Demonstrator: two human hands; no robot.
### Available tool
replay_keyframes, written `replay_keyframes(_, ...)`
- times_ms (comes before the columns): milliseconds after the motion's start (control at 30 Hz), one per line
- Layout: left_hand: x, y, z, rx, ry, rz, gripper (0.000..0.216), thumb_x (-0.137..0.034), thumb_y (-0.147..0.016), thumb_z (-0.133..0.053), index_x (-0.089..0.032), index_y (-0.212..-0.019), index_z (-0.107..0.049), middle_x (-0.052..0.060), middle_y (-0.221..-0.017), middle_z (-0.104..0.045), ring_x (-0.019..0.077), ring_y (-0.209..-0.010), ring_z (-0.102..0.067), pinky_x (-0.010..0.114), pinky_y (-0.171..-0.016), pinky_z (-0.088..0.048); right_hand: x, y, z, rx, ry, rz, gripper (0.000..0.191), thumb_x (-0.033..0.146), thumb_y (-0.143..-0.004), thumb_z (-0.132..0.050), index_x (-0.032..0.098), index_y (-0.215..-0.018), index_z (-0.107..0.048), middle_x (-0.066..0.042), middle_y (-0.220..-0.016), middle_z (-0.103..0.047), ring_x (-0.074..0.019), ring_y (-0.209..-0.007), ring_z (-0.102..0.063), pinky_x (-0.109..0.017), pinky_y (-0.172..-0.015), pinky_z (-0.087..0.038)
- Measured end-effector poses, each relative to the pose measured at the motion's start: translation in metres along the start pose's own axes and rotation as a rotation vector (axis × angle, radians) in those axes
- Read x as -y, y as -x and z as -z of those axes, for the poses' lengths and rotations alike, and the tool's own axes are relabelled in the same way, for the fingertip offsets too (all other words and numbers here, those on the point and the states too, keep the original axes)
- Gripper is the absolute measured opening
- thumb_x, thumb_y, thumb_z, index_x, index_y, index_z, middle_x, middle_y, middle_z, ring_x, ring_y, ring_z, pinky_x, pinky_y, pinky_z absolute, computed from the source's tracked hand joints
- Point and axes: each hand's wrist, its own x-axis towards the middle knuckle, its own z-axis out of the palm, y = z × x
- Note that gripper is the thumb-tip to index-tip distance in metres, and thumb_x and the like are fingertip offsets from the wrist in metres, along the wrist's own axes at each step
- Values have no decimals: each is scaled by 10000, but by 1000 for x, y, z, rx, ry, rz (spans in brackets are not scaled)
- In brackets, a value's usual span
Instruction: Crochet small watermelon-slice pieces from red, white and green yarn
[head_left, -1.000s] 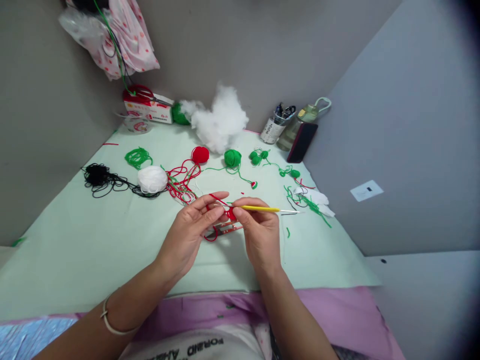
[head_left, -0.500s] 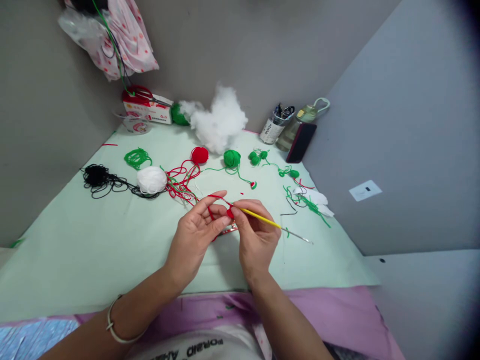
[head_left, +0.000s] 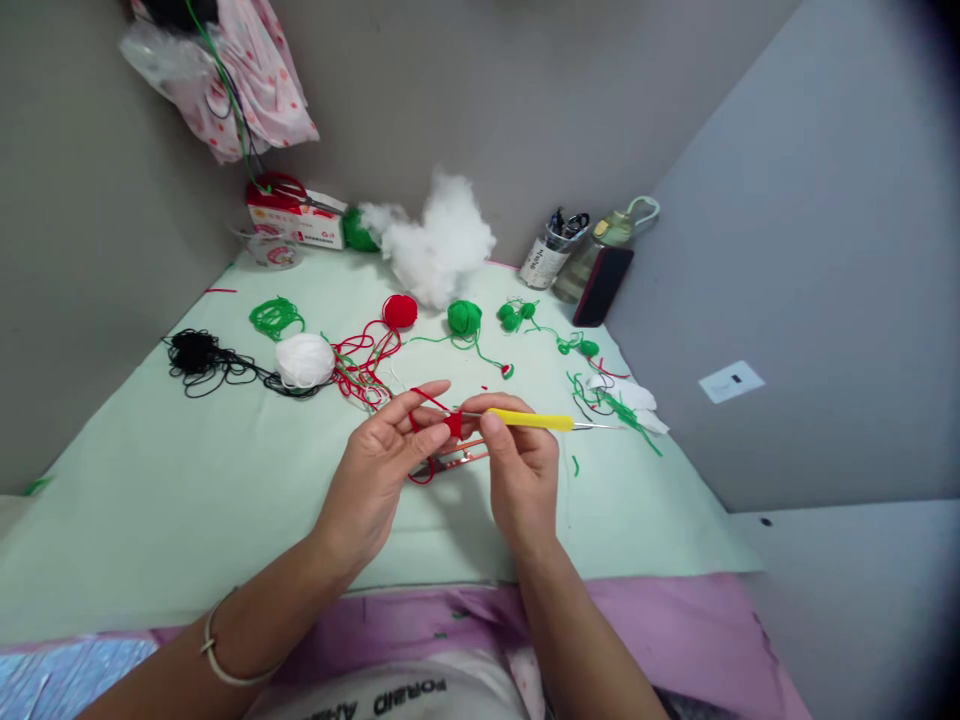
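The right hand [head_left: 521, 475] has its grip closed on a yellow hook [head_left: 534, 420]. The hook's tip is hidden in a small red bit [head_left: 454, 426], which the left hand [head_left: 379, 465] grip pinches. Just below the grips, snips [head_left: 459, 459] on the bench [head_left: 187, 480] are half hidden.

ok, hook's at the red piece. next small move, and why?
Probably wrap the red yarn over the hook tip and draw it through. The right hand holds the yellow crochet hook level, its tip at the small red piece pinched in the left hand, and the yarn runs taut across the left fingers just beside it.
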Motion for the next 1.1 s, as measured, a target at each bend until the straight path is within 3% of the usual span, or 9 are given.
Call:
replay_keyframes(133,3,0,3,-7,-36,-23,426,-182,-784,-886,-211,-1194,-773,-43,-798,-703,81,-785,-644,181,-791,-503,-1,1,1,19,159,143,85,236,-971,-677,244,-989,-760,-29,-924,-734,-173,-882,-684,-321,-783,-558)
replay_keyframes(333,2,4,4,31,-34,37,522,-212,-817,-858,-233,-1319,-716,-42,-764,-684,71,-668,-581,182,-678,-463,-6,10,-3,-34,525,491,312,88,-972,-619,307,-1130,-777,-66,-1069,-773,-192,-949,-723,-366,-840,-593)
replay_keyframes(533,-4,-1,9,116,-2,173,428,-235,-830,-837,-210,-1253,-779,-24,-767,-638,58,-624,-533,175,-619,-433,-2,-1,4,39,-30,108,113,228,-967,-701,276,-1006,-795,-35,-1000,-811,-180,-901,-749,-325,-803,-612)
replay_keyframes(667,-13,-3,10,98,-15,156,407,-207,-815,-820,-201,-1222,-794,-6,-835,-664,60,-655,-548,175,-673,-470,4,-5,11,150,-139,-41,192,358,-1021,-620,230,-988,-760,-48,-979,-793,-152,-749,-718,-307,-709,-604)
replay_keyframes(767,-16,-1,9,75,-57,95,435,-202,-818,-822,-214,-1251,-776,-17,-811,-660,71,-686,-558,175,-713,-481,8,-3,11,154,59,92,186,279,-1051,-560,233,-1023,-738,-44,-986,-775,-153,-799,-715,-314,-747,-600)
replay_keyframes(900,-11,2,5,-5,-97,-55,509,-191,-810,-855,-236,-1302,-734,-32,-771,-666,88,-729,-574,174,-728,-481,4,4,5,180,494,531,244,120,-1022,-536,236,-1170,-693,-69,-1011,-765,-190,-911,-713,-353,-803,-597)
replay_keyframes(967,-7,3,4,-1,-46,-25,531,-217,-804,-873,-234,-1314,-725,-31,-761,-662,80,-682,-548,169,-666,-466,-1,6,3,155,673,711,298,92,-992,-569,239,-1221,-690,-89,-1054,-756,-204,-930,-711,-351,-789,-601)
replay_keyframes(1033,-4,3,5,41,44,102,484,-264,-792,-890,-194,-1254,-759,-46,-679,-591,58,-588,-466,164,-596,-438,-4,7,2,106,718,745,323,93,-977,-600,266,-1229,-706,-88,-1098,-738,-201,-948,-711,-336,-779,-604)
replay_keyframes(1100,-4,1,6,75,116,212,412,-272,-780,-899,-148,-1161,-800,-79,-598,-472,34,-525,-352,158,-566,-423,-2,7,2,76,570,615,299,104,-983,-597,284,-1183,-728,-67,-1071,-734,-190,-939,-712,-329,-777,-603)
